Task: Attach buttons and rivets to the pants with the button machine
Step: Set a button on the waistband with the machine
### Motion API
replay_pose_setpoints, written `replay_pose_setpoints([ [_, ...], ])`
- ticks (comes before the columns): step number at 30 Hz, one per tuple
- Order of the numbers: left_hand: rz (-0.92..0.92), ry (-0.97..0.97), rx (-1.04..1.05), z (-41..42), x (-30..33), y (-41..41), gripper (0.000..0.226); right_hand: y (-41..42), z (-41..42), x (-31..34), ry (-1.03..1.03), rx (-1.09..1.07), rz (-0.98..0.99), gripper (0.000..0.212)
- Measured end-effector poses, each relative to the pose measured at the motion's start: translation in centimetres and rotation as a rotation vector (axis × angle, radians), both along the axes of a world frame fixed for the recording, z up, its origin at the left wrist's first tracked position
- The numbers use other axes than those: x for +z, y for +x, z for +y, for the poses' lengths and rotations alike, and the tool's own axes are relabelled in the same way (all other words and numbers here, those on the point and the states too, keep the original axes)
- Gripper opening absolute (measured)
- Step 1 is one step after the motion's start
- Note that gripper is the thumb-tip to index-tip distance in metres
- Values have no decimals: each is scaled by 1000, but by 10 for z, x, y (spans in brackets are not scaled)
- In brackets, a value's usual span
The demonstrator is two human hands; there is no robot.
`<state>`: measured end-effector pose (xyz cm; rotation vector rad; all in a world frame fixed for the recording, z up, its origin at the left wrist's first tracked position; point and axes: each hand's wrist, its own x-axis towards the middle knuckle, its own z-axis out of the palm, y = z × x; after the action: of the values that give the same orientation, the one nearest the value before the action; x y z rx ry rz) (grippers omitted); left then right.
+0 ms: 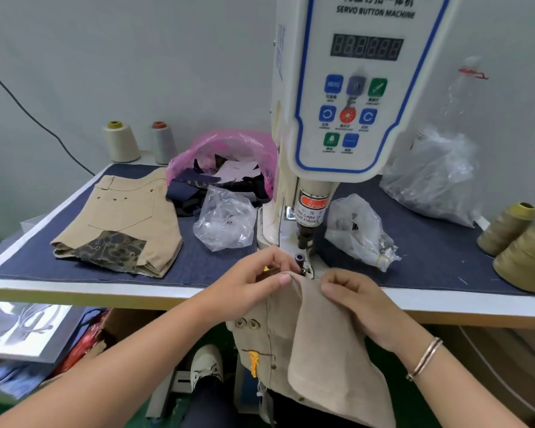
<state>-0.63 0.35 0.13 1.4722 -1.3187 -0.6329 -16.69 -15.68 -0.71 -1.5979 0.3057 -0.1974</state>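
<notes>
Tan pants (318, 344) hang over the table's front edge, their top edge lying under the press head (303, 239) of the white servo button machine (349, 97). My left hand (254, 288) pinches the fabric just left of the lower die (300, 261). My right hand (355, 301) pinches the folded cloth to the right of it. Two metal buttons (246, 323) sit on the pants below my left hand, and a yellow tag (254, 362) hangs lower down.
A second pair of tan pants with a camouflage patch (121, 223) lies on the blue cloth (198, 261) at left. Clear bags of hardware (226, 222) (359, 233) flank the machine. A pink bag of scraps (226, 162) and thread cones (121, 142) (522, 251) stand around.
</notes>
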Motion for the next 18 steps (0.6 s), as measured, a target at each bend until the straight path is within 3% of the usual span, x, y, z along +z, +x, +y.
replay_pose_setpoints([
  [2, 78, 36, -30, -2, -2, -2, 12, 3, -3, 1, 20, -76, -99, 16],
  [8, 117, 120, 48, -8, -19, -2, 13, 25, -2, -4, -292, -222, -190, 23],
  [11, 150, 121, 190, -14, -21, 9, 13, 37, -6, -9, -278, -288, -141, 17],
  [18, 362, 239, 91, -25, -21, 33, 12, 42, -16, -20, -138, -358, -65, 11],
])
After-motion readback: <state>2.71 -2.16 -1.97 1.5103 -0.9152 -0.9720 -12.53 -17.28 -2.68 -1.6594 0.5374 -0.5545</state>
